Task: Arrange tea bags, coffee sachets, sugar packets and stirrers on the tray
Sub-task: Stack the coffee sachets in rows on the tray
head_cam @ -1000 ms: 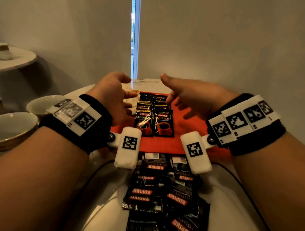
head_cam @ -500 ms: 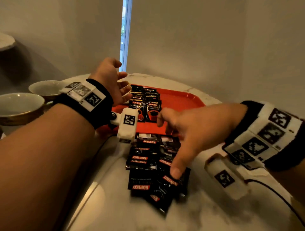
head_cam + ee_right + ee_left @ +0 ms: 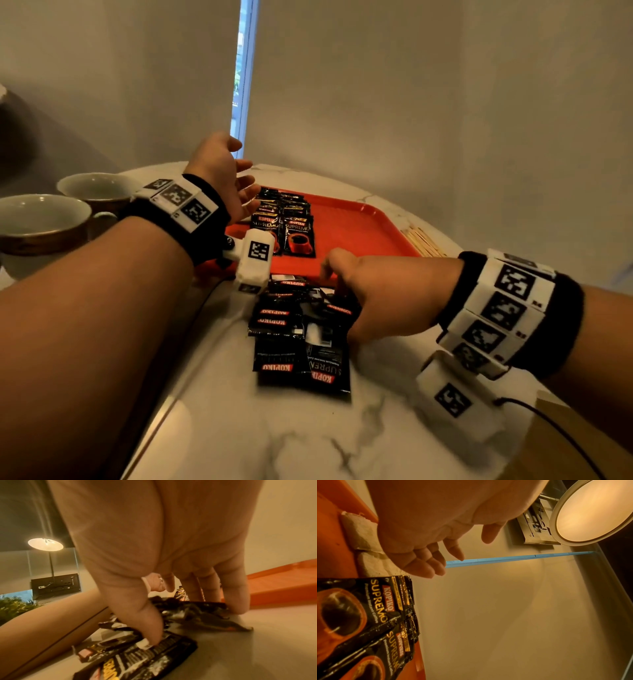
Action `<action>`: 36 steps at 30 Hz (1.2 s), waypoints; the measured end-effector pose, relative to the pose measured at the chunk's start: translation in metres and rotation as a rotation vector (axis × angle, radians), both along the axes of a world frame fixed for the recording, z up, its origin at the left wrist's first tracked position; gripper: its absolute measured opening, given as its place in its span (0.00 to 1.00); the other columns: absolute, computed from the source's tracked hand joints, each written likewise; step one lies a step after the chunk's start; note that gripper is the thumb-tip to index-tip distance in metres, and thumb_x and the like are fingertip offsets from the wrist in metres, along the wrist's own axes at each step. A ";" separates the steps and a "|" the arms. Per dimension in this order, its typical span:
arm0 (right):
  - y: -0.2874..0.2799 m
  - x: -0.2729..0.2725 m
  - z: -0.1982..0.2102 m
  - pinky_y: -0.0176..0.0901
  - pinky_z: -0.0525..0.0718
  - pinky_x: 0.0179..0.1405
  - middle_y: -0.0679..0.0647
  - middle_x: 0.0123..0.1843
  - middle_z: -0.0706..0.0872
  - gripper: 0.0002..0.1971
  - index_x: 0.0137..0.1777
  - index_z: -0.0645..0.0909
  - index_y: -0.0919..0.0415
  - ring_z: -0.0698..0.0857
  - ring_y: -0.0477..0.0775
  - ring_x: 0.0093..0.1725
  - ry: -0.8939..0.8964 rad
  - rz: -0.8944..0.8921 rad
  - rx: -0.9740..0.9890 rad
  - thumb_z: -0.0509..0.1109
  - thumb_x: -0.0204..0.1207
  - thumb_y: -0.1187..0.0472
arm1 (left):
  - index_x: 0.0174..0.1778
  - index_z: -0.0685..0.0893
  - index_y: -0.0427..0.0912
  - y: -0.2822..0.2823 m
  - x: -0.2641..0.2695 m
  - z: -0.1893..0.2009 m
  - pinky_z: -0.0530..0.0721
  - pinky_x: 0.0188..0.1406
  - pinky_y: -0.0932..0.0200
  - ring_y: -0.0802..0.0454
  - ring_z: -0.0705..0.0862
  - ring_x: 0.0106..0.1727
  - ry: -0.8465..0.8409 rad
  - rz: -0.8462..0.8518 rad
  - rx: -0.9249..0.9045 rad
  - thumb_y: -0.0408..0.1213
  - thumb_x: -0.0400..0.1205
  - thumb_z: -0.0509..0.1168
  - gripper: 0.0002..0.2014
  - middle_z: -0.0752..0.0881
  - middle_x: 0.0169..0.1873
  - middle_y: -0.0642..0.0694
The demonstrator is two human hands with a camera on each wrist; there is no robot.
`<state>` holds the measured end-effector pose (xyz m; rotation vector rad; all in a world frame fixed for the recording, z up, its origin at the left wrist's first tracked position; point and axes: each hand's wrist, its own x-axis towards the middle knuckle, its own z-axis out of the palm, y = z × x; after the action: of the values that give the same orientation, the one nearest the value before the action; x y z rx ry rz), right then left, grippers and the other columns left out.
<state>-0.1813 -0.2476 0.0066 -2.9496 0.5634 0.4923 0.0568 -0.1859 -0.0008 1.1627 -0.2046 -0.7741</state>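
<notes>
A red tray (image 3: 359,226) lies on the marble table with two overlapping rows of black Kopiko coffee sachets (image 3: 298,236) on its left part. A loose pile of the same sachets (image 3: 294,329) lies on the table in front of the tray. My right hand (image 3: 370,294) is down on this pile; its thumb (image 3: 147,628) presses one sachet, and the fingertips (image 3: 238,607) reach the table at the pile's far side. My left hand (image 3: 236,178) hovers open and empty over the tray's left edge. White paper packets (image 3: 361,534) lie on the tray behind the rows.
Wooden stirrers (image 3: 423,240) lie on the table right of the tray. Two cups (image 3: 41,219) stand at the left. A cardboard box corner (image 3: 561,445) shows at the lower right, with a black cable over it. Walls close in behind the table.
My right hand has dropped from above the tray back to the loose pile and now presses on it. The left hand stays open over the tray's left side.
</notes>
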 end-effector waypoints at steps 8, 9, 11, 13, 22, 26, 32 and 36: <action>-0.002 -0.008 -0.002 0.44 0.87 0.47 0.42 0.54 0.80 0.17 0.60 0.77 0.44 0.83 0.44 0.49 -0.086 0.033 -0.017 0.75 0.73 0.51 | 0.54 0.82 0.44 -0.004 0.002 -0.003 0.81 0.47 0.48 0.46 0.83 0.58 -0.016 -0.006 0.008 0.52 0.79 0.59 0.17 0.81 0.56 0.44; 0.000 -0.008 -0.004 0.45 0.88 0.49 0.42 0.55 0.80 0.20 0.61 0.77 0.45 0.83 0.44 0.49 -0.063 0.031 0.003 0.76 0.71 0.51 | 0.54 0.82 0.44 -0.004 0.003 -0.003 0.81 0.47 0.48 0.46 0.83 0.58 -0.020 -0.008 0.009 0.52 0.80 0.59 0.17 0.81 0.57 0.44; 0.008 -0.009 -0.005 0.43 0.86 0.52 0.42 0.56 0.77 0.28 0.63 0.76 0.45 0.82 0.45 0.52 -0.029 0.036 0.010 0.81 0.65 0.42 | 0.54 0.82 0.44 -0.005 0.003 -0.004 0.80 0.46 0.47 0.46 0.82 0.57 -0.021 -0.010 0.013 0.52 0.80 0.59 0.17 0.81 0.56 0.44; 0.015 -0.009 -0.008 0.41 0.82 0.59 0.42 0.57 0.74 0.40 0.64 0.73 0.41 0.78 0.45 0.56 0.004 0.024 -0.027 0.81 0.53 0.28 | 0.53 0.82 0.45 -0.005 0.003 -0.004 0.80 0.46 0.47 0.47 0.83 0.56 -0.021 -0.011 0.018 0.52 0.79 0.59 0.16 0.81 0.56 0.44; 0.021 -0.003 -0.016 0.53 0.85 0.57 0.44 0.57 0.73 0.43 0.67 0.68 0.42 0.78 0.49 0.56 0.017 -0.034 -0.084 0.81 0.54 0.31 | 0.53 0.82 0.44 -0.006 0.006 -0.006 0.81 0.45 0.48 0.47 0.82 0.53 -0.015 -0.015 0.024 0.53 0.79 0.59 0.17 0.81 0.57 0.43; 0.014 -0.005 -0.013 0.51 0.89 0.47 0.44 0.54 0.74 0.32 0.63 0.71 0.43 0.81 0.47 0.48 0.015 0.004 -0.105 0.80 0.61 0.40 | 0.55 0.83 0.44 -0.007 0.007 -0.007 0.81 0.47 0.48 0.47 0.83 0.53 -0.014 -0.010 0.021 0.53 0.79 0.59 0.18 0.82 0.58 0.43; 0.004 -0.009 -0.016 0.52 0.88 0.45 0.46 0.54 0.74 0.29 0.61 0.68 0.46 0.81 0.49 0.47 0.042 0.067 -0.148 0.78 0.65 0.42 | 0.54 0.82 0.45 -0.008 0.009 -0.008 0.81 0.47 0.48 0.47 0.83 0.53 -0.011 -0.016 0.017 0.53 0.80 0.59 0.18 0.82 0.56 0.43; -0.001 -0.008 -0.015 0.49 0.86 0.47 0.43 0.54 0.74 0.33 0.55 0.67 0.42 0.80 0.47 0.48 0.043 0.095 -0.138 0.83 0.59 0.35 | 0.53 0.82 0.45 -0.008 0.009 -0.008 0.80 0.46 0.48 0.47 0.82 0.51 -0.010 -0.024 0.012 0.53 0.79 0.59 0.17 0.80 0.54 0.44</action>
<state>-0.1889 -0.2487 -0.0084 -3.1157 0.4825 0.5490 0.0655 -0.1939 -0.0086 1.1778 -0.2232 -0.7920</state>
